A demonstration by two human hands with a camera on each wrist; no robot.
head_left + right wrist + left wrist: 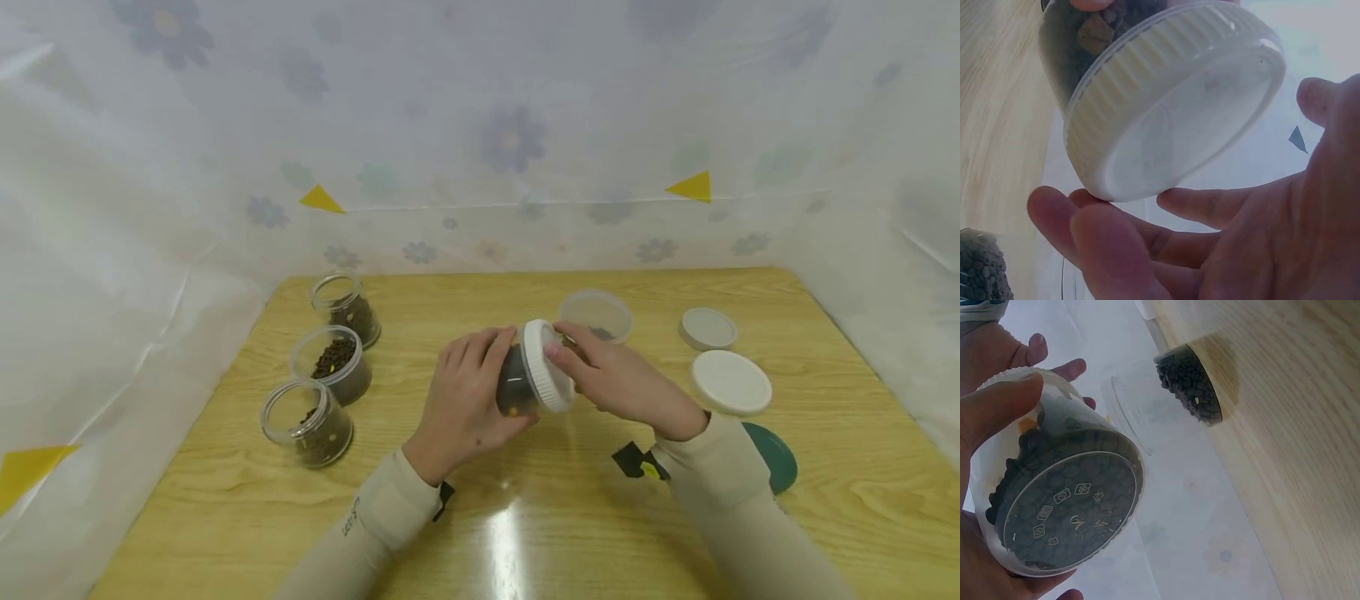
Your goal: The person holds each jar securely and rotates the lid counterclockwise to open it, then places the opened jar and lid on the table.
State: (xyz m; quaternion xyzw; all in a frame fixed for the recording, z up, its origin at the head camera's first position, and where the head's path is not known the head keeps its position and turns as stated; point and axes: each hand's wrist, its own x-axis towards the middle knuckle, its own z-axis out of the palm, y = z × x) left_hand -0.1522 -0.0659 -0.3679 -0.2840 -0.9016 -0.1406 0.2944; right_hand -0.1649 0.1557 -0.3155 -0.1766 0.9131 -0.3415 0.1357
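Observation:
Over the middle of the table, my left hand (468,392) grips a clear jar (1072,509) tilted on its side. Dark pellets and an orange-brown piece (1094,34) show inside it. A white ribbed lid (546,367) sits on the jar's mouth and faces right. My right hand (622,379) is at this lid, its fingers loosely spread. In the right wrist view its fingertips (1172,199) meet the lid's lower edge, while the thumb (1316,100) stands apart from it.
Three open clear jars with dark contents stand at left: a rear jar (352,317), a middle jar (348,379) and a front jar (326,437). Behind my right hand is a clear tub (596,310). Two white lids (708,329) and a green lid (776,458) lie at right.

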